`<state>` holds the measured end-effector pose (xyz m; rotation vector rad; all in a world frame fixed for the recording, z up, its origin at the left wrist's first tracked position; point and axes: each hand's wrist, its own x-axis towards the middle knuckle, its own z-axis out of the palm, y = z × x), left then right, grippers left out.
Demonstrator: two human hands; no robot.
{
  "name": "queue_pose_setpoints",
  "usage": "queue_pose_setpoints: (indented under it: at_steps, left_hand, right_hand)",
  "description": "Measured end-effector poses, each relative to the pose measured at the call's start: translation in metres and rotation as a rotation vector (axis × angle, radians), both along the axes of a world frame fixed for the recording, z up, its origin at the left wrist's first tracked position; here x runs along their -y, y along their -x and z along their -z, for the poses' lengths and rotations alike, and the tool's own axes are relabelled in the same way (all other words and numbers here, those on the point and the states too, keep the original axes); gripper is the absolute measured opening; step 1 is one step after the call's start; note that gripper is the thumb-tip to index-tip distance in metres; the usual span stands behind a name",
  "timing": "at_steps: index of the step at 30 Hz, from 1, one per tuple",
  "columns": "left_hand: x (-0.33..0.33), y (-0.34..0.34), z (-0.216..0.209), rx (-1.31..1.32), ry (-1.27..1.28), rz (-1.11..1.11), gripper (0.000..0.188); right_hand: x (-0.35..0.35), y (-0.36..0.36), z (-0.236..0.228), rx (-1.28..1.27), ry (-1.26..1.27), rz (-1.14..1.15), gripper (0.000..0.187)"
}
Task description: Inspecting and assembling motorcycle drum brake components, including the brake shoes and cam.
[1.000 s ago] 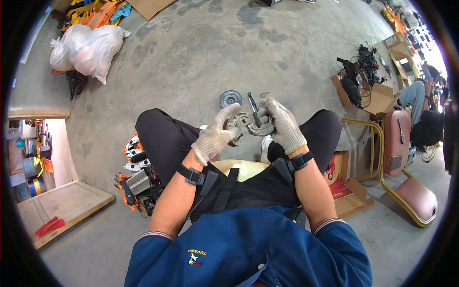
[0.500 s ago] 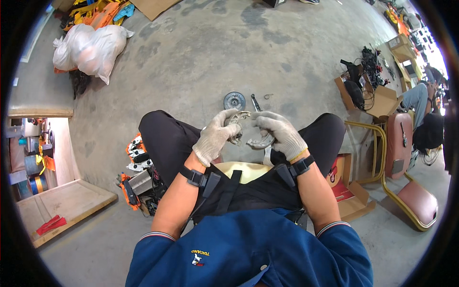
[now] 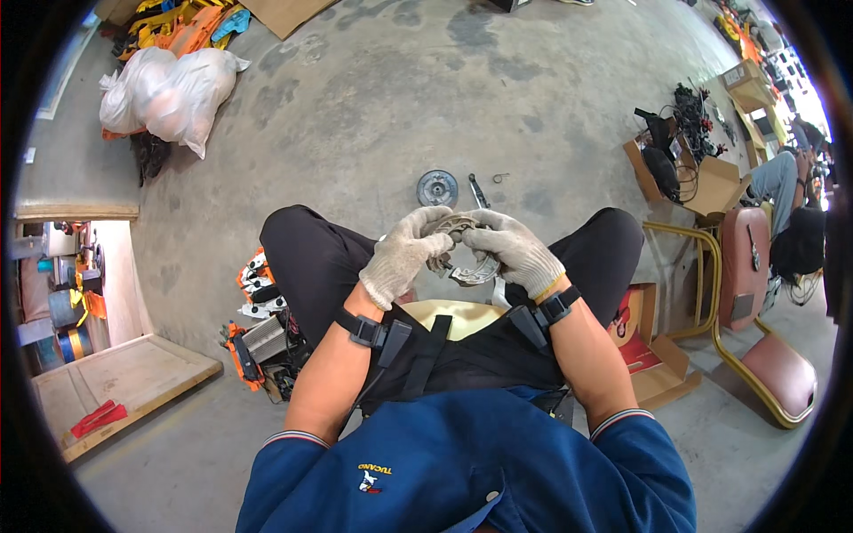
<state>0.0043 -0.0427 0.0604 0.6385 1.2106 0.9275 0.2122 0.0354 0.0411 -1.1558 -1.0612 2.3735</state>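
I sit on a stool with both gloved hands raised between my knees. My left hand (image 3: 404, 258) and my right hand (image 3: 517, 250) both grip a curved grey metal part (image 3: 464, 266), a pair of arc-shaped shoes held together, fingers wrapped over its top. On the concrete floor just beyond my hands lie a round metal disc (image 3: 437, 187), a dark hand tool (image 3: 478, 190) and a small ring (image 3: 501, 178).
Power tools and orange-black gear (image 3: 258, 329) sit by my left leg. White filled bags (image 3: 169, 89) lie far left. A wooden pallet (image 3: 115, 382) is at the left. Cardboard boxes (image 3: 702, 178) and a metal-framed chair (image 3: 755, 302) stand at the right, where another person sits.
My hands have drawn closer together and lower over the metal part; the dark tool that stood up by my right hand a second ago now lies on the floor.
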Motion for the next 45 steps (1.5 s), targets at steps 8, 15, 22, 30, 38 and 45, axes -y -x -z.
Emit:
queue_pose_setpoints:
  at_steps: [8, 15, 22, 30, 38, 45]
  left_hand:
    - [0.001, -0.004, -0.003, -0.105, -0.075, -0.061, 0.049]
    - [0.004, -0.004, -0.002, -0.225, -0.026, 0.021, 0.046]
    - [0.0, -0.001, -0.013, -0.283, 0.106, 0.166, 0.042]
    - [0.003, -0.004, 0.0, -0.131, -0.023, 0.003, 0.039]
    - [-0.001, -0.009, 0.002, -0.331, -0.065, 0.012, 0.031]
    - [0.002, -0.008, -0.004, -0.403, -0.003, -0.059, 0.029]
  right_hand:
    - [0.001, 0.0, 0.008, 0.143, -0.095, -0.043, 0.029]
    - [0.004, 0.002, -0.001, 0.159, -0.148, -0.073, 0.023]
    - [0.004, 0.005, -0.002, 0.184, -0.137, -0.161, 0.024]
    - [0.002, 0.006, 0.0, 0.21, -0.198, -0.148, 0.027]
    - [0.0, 0.002, -0.017, 0.299, -0.353, -0.269, 0.038]
    - [0.001, -0.01, 0.002, 0.196, -0.274, -0.152, 0.056]
